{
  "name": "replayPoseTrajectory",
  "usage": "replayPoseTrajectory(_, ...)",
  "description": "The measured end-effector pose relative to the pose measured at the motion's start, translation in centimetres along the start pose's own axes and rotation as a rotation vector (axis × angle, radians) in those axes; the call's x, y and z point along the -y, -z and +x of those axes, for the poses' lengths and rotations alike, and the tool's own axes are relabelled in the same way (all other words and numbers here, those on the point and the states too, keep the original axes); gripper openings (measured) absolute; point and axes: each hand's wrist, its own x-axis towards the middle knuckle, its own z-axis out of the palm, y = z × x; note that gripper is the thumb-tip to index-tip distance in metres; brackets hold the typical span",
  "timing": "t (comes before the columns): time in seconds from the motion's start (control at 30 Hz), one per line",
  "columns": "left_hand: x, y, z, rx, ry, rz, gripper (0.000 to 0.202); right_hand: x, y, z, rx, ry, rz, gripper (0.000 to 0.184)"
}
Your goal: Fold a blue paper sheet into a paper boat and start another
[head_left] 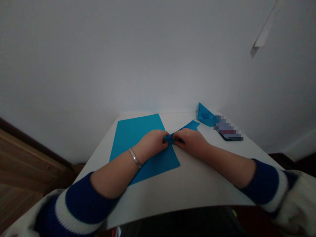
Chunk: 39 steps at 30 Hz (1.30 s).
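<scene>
My left hand (153, 142) and my right hand (192, 140) meet over the middle of a white table (197, 184). Both are closed, pinching a small folded piece of blue paper (170, 137) between their fingertips. The piece stretches back to the right as a blue strip (190, 125). Under my left hand lies a flat sheet of blue paper (134, 136). A silver bracelet (135, 158) is on my left wrist. Most of the folded piece is hidden by my fingers.
A folded blue paper shape (204, 115) stands at the table's far right, against the white wall. Beside it lies a dark phone (229, 133). Wooden floor (22, 171) shows at the left. The table's near edge is close to my body.
</scene>
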Motion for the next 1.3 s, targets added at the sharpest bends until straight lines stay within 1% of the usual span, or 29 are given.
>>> replayPoseTrajectory(0.07,-0.1,0.0,-0.1,0.01,0.017,0.023,0.016,0.0,0.0,0.0,-0.002,0.039,-0.035,0.012)
replayPoseTrajectory(0.23,-0.4,0.3,-0.4,0.054,0.072,0.076,0.019,-0.1,0.2,-0.1,0.046,0.259,-0.12,0.017)
replayPoseTrajectory(0.33,-0.5,0.2,-0.5,0.067,0.066,0.098,0.022,0.1,0.3,-0.1,0.054,0.325,-0.141,0.019)
replayPoseTrajectory(0.53,-0.1,-0.2,-0.3,0.048,0.025,0.104,0.022,0.2,0.3,0.0,0.055,0.296,-0.085,0.023)
replayPoseTrajectory(0.73,-0.1,-0.2,-0.4,0.042,0.053,0.086,0.022,0.3,0.3,0.1,0.079,0.286,-0.047,0.026)
replayPoseTrajectory(0.97,-0.2,-0.2,-0.4,0.049,0.083,0.123,0.019,0.1,0.6,0.1,0.06,0.216,0.071,0.019)
replayPoseTrajectory(1.2,0.0,-0.4,-0.5,0.05,0.093,0.124,0.02,-0.1,1.4,0.0,0.118,0.15,0.011,0.015)
replayPoseTrajectory(1.3,0.0,-0.4,-0.5,0.049,0.088,0.118,0.02,-0.1,1.4,-0.1,0.121,0.183,-0.028,0.019)
